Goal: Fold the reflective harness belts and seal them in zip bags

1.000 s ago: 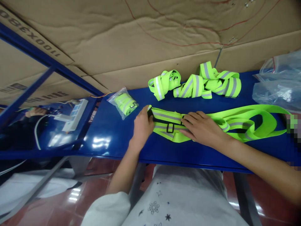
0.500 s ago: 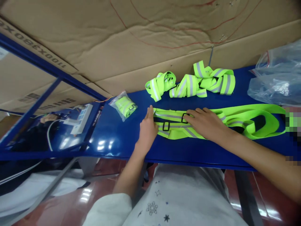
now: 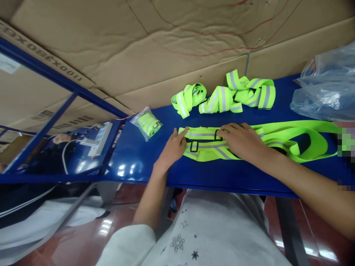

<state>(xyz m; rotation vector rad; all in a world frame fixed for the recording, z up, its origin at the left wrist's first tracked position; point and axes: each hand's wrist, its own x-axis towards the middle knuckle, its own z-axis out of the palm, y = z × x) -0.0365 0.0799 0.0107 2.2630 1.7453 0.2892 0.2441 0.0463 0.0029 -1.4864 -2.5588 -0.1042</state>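
Observation:
A neon-yellow reflective strap vest (image 3: 288, 138) with grey stripes and black buckles lies stretched along the blue table (image 3: 138, 159). My left hand (image 3: 173, 149) rests at its left end, fingers extended, the index tip touching the folded edge. My right hand (image 3: 242, 142) lies flat on the folded part, fingers spread over a black buckle. Neither hand grips anything.
A tangled heap of more neon straps (image 3: 224, 96) lies at the back of the table. A small bagged strap (image 3: 146, 123) sits to the left, a pile of clear plastic bags (image 3: 324, 92) at the right. Cardboard sheets (image 3: 166, 44) stand behind. A power strip (image 3: 100, 138) lies far left.
My left hand has let go of the strap's left end and now lies open beside it. My right hand has stayed flat on the folded part.

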